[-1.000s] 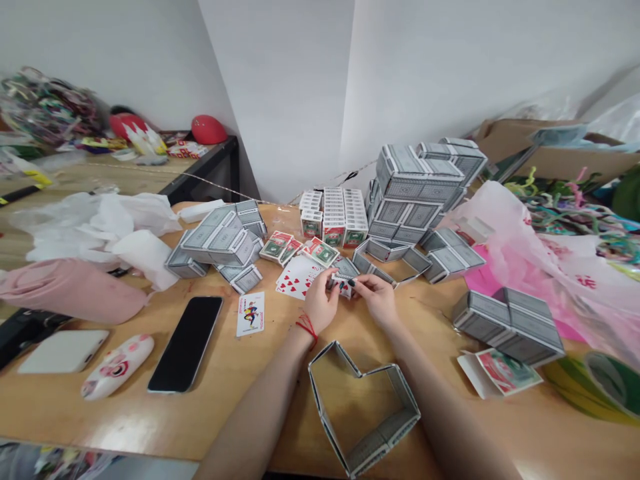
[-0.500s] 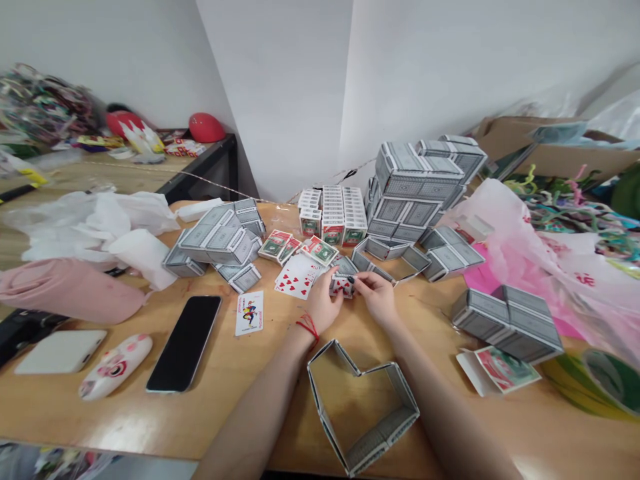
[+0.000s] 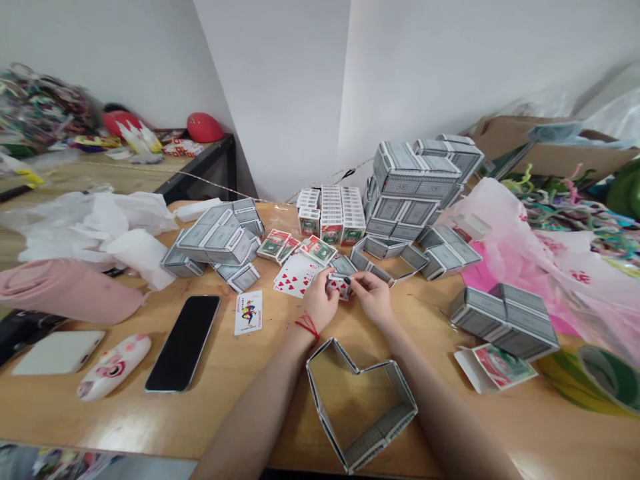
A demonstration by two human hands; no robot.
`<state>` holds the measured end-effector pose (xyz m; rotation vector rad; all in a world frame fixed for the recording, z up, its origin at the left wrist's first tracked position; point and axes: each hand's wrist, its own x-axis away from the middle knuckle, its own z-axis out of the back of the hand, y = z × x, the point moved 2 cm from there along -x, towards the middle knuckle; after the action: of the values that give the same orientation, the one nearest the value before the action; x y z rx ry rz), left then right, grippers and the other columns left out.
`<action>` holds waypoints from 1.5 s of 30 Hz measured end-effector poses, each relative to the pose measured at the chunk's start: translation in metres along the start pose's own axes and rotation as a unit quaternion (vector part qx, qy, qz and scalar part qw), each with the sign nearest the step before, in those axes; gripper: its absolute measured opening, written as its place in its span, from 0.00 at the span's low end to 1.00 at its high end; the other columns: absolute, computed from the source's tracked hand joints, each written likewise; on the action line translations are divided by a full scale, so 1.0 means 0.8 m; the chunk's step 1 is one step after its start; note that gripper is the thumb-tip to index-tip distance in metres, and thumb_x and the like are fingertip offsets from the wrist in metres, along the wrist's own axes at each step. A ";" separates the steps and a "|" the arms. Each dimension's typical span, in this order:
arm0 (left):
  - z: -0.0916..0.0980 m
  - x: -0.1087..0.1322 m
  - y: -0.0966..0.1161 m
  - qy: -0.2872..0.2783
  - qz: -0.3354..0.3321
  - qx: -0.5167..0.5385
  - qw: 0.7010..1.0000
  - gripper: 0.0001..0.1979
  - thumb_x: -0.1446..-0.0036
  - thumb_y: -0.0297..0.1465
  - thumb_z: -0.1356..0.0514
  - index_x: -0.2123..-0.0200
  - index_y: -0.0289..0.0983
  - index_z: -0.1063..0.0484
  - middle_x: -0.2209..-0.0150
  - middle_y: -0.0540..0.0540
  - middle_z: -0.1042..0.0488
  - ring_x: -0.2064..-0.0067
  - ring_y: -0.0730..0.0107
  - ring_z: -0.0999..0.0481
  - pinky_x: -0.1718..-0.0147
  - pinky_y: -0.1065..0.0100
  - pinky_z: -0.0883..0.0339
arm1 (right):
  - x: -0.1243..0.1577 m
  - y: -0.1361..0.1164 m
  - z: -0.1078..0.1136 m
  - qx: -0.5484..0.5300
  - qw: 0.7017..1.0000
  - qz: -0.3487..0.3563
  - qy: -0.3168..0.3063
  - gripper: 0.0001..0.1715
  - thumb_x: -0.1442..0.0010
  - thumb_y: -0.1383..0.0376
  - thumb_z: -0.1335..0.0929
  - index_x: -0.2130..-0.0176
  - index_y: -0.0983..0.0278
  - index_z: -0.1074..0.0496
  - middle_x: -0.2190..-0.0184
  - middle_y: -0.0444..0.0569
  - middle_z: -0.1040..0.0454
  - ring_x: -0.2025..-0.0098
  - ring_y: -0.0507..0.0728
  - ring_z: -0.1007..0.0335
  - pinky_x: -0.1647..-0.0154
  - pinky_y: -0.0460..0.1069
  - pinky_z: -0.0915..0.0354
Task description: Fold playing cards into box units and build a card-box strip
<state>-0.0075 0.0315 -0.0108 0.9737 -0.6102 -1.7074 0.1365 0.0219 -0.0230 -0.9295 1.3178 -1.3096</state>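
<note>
Between both hands is a playing card (image 3: 339,287) with red pips toward me and a patterned folded edge on top. My left hand (image 3: 321,303) grips its left side, a red string round the wrist. The fingers of my right hand (image 3: 369,293) pinch its right side. Loose heart cards (image 3: 296,275) lie fanned just left of my left hand, with a card box (image 3: 319,250) on them. Nearer me, between my forearms, stands a heart-shaped frame (image 3: 320,397) of folded cards. A joker card (image 3: 249,313) lies face up to the left.
Heart-shaped card boxes (image 3: 415,177) are stacked at the back right, others (image 3: 505,320) lower right and left. Card packs (image 3: 332,213) stand by the wall. A phone (image 3: 183,343), mouse-like object (image 3: 115,367), and tape roll (image 3: 595,377) lie around.
Both hands stay on the card; the right fingers have shifted slightly along its top edge. The whole view has moved a little; other things lie as before.
</note>
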 end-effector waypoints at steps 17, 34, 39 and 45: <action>0.002 -0.003 0.005 -0.011 -0.008 0.128 0.992 0.12 0.50 0.25 0.43 0.60 0.36 0.30 0.63 0.46 0.25 0.63 0.70 0.27 0.62 0.68 0.32 | 0.003 -0.009 0.000 0.064 0.997 0.044 0.008 0.12 0.48 0.58 0.35 0.70 0.64 0.29 0.74 0.47 0.28 0.74 0.53 0.34 0.72 0.47 0.36; 0.011 -0.001 0.005 0.027 -0.073 0.045 0.996 0.12 0.45 0.25 0.48 0.61 0.37 0.27 0.65 0.46 0.24 0.63 0.72 0.25 0.63 0.70 0.31 | 0.009 -0.017 0.005 0.175 0.975 0.118 0.068 0.10 0.46 0.61 0.37 0.70 0.62 0.27 0.72 0.49 0.26 0.70 0.55 0.31 0.69 0.49 0.35; 0.013 0.002 0.005 0.015 -0.062 0.047 0.997 0.14 0.46 0.25 0.48 0.59 0.39 0.27 0.63 0.47 0.23 0.64 0.73 0.25 0.62 0.70 0.30 | 0.008 -0.016 0.004 0.173 0.974 0.114 0.088 0.10 0.46 0.62 0.37 0.71 0.62 0.27 0.73 0.49 0.26 0.71 0.55 0.32 0.70 0.49 0.36; 0.011 0.003 0.001 0.001 -0.037 0.056 0.998 0.16 0.46 0.25 0.48 0.56 0.39 0.28 0.63 0.47 0.23 0.67 0.73 0.24 0.64 0.71 0.29 | 0.007 -0.013 0.006 0.155 0.979 0.092 0.092 0.11 0.47 0.60 0.37 0.71 0.62 0.27 0.74 0.48 0.26 0.73 0.54 0.32 0.72 0.48 0.36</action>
<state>-0.0148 0.0286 -0.0064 1.0875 -0.6816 -1.7532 0.1384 0.0140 -0.0129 -0.4683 1.2579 -1.4292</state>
